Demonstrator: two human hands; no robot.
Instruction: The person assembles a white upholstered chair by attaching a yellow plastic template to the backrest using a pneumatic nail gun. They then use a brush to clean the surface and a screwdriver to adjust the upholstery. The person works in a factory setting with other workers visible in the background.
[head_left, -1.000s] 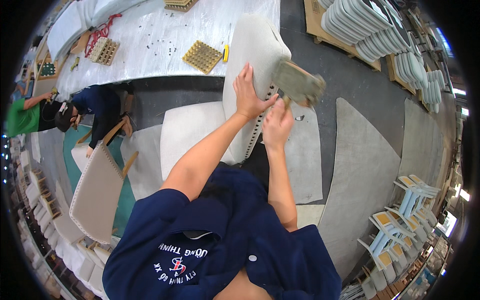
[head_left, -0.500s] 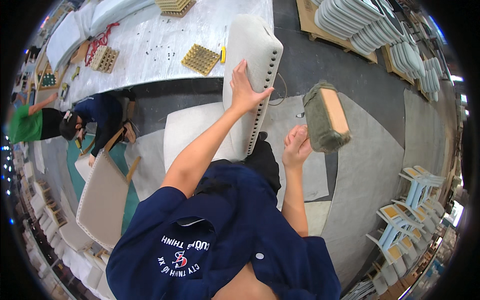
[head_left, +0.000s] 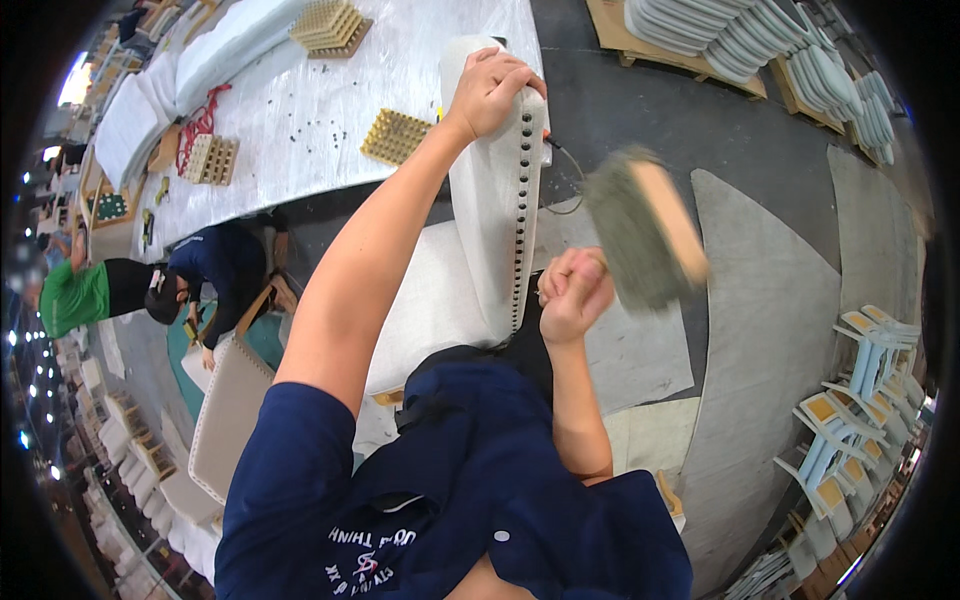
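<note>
A light grey upholstered chair stands in front of me, with a row of dark nail heads along the side edge of its backrest [head_left: 490,220]. My left hand [head_left: 495,92] is closed over the top of that backrest, fingers curled across its upper corner. To the right, my right hand [head_left: 577,292] is in a fist around the handle of a mallet [head_left: 640,235]. The mallet's big block head is wrapped in dark green cloth, with bare wood on one face; motion blurs it, and it hangs apart from the chair. The chair's seat [head_left: 425,300] lies left of the backrest.
Behind the chair, a plastic-covered table [head_left: 330,120] bears a yellow tray [head_left: 395,136] and scattered dark nails. At left, a co-worker in dark blue [head_left: 222,265] bends over another chair [head_left: 228,420]. Stacked chair parts [head_left: 690,30] stand far right; chair frames [head_left: 860,400] stand nearer.
My left hand has slid up from the backrest's side to its top corner. The backrest's top has tilted slightly left. My right hand and the mallet have shifted a little left.
</note>
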